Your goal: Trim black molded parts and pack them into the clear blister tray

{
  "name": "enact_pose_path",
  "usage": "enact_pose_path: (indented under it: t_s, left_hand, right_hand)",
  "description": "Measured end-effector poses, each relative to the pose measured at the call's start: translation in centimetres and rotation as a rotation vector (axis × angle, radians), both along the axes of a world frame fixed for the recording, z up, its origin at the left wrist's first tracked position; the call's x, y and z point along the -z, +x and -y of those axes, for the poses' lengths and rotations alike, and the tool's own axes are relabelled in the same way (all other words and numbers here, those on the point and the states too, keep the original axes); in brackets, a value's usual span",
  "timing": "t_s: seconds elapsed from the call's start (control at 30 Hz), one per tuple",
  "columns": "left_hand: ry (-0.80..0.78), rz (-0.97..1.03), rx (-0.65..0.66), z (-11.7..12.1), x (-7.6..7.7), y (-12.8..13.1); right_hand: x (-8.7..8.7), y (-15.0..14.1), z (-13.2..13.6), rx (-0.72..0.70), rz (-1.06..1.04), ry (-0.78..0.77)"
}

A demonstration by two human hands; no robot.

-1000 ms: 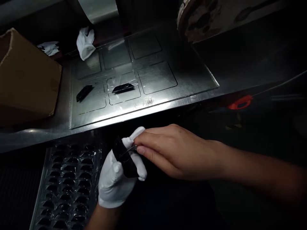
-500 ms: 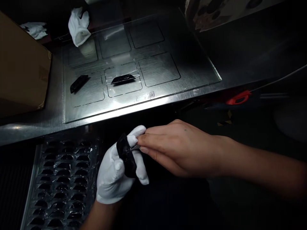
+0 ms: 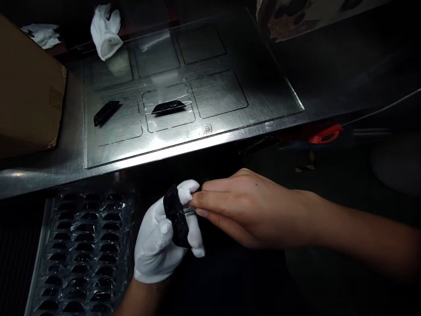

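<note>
Below the front edge of the steel bench (image 3: 33,175), the gloved left hand (image 3: 154,250) holds the black part (image 3: 176,217) tilted on end between its thumb and curled fingers, while the bare right hand (image 3: 250,206), thumb and forefinger pressed together, pinches a thin metal tool (image 3: 190,210) whose tip reaches the part's side, though whether it touches cannot be told. Should that tip slip, it could scratch the part or jab the gloved fingers just beside it. Sideways pressure might also twist the part loose against the cloth and drop it, perhaps onto the tray (image 3: 40,245) of dark pieces nearby.
</note>
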State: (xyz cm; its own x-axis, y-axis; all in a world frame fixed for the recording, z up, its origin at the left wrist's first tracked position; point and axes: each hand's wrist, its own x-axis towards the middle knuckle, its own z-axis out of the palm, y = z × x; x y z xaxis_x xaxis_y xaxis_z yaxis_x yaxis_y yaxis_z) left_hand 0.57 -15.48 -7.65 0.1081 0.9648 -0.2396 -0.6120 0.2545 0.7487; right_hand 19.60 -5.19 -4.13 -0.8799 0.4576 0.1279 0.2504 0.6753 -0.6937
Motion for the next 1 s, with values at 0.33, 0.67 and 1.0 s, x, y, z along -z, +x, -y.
enact_pose_path:
  t_s: [0.33, 0.67, 1.0]
  left_hand:
    - [-0.083, 0.086, -0.011, 0.4, 0.7, -0.3]
    - [0.045, 0.04, -0.03, -0.3, 0.2, -0.1]
    - [-0.082, -0.093, 0.011, 0.5, -1.5, -0.3]
  right_hand:
    - [0.3, 0.0, 1.1, -0.049, 0.005, -0.041]
    - [-2.1, 2.4, -2.1, 0.146, -0.111, -0.029]
    - [-4.6, -0.5, -2.3, 0.006, 0.235, 0.31]
